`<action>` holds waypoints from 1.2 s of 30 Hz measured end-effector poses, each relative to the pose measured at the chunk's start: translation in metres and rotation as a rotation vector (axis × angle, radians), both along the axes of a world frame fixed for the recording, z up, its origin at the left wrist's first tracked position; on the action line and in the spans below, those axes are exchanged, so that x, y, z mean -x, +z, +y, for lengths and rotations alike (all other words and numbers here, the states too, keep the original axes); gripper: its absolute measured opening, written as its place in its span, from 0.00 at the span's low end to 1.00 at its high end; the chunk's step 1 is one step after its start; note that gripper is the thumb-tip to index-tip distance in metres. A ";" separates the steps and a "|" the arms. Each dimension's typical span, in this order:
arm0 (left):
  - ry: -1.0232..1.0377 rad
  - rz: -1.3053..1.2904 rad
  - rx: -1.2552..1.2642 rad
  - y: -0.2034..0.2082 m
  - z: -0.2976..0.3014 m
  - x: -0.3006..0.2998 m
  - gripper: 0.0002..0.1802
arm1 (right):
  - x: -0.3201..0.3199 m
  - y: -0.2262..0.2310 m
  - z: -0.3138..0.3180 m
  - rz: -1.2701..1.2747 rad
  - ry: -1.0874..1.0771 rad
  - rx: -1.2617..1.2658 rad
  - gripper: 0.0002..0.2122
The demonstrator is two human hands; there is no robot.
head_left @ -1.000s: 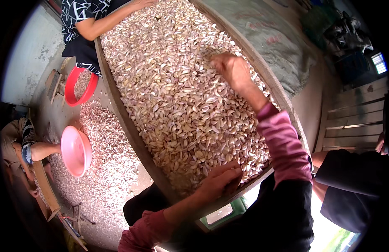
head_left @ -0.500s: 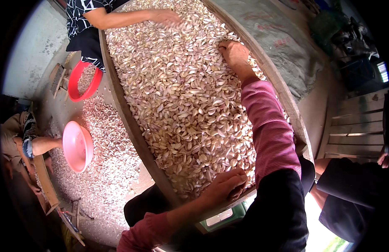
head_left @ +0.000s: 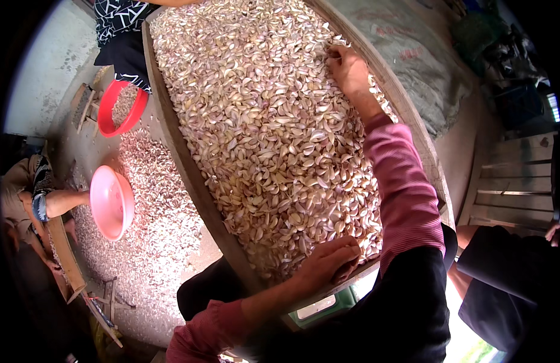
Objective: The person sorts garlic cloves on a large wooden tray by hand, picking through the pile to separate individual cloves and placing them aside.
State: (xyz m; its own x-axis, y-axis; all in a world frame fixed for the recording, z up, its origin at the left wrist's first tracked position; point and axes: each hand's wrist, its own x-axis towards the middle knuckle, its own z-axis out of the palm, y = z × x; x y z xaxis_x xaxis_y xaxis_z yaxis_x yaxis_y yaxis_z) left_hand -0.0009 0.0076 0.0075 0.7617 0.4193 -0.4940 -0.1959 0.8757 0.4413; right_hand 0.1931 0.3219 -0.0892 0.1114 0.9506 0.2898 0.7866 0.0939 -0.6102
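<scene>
We are working over a big wooden tray (head_left: 192, 175) heaped with garlic cloves (head_left: 268, 133). Our right hand (head_left: 349, 69) reaches to the far right rim, fingers curled down into the cloves — whether they pinch any we cannot tell. Our left hand (head_left: 328, 263) rests at the near edge, fingers bent loosely over the heap, gripping nothing we can see. By our judgement much is left: the tray lies full from end to end, while a pink bowl (head_left: 110, 202) and a red bowl (head_left: 122, 109) stand on the floor among scattered skins (head_left: 165, 218).

Garlic cloves (head_left: 268, 139) in tray (head_left: 189, 181); bowl (head_left: 110, 202) left.
</scene>
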 end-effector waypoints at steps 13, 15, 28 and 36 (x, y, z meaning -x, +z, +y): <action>-0.023 0.108 -0.025 0.003 -0.002 -0.001 0.12 | 0.014 0.057 -0.166 -0.645 0.424 0.448 0.24; -0.032 0.116 -0.024 0.010 -0.001 0.001 0.12 | 0.004 0.074 -0.178 -0.561 0.326 0.509 0.23; -0.212 0.050 -0.285 -0.013 -0.023 -0.009 0.15 | 0.063 0.070 -0.257 -0.334 0.868 0.009 0.16; -0.185 -0.014 -0.304 -0.017 -0.030 -0.013 0.20 | 0.059 0.056 -0.214 -0.277 0.816 -0.165 0.20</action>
State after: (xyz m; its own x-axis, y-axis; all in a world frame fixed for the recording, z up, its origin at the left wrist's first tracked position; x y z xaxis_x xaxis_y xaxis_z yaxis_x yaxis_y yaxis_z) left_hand 0.0125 -0.0224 -0.0094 0.8444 0.3995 -0.3568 -0.0539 0.7261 0.6855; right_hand 0.1339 0.1078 -0.0328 -0.6801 0.6463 0.3462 0.5533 0.7622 -0.3359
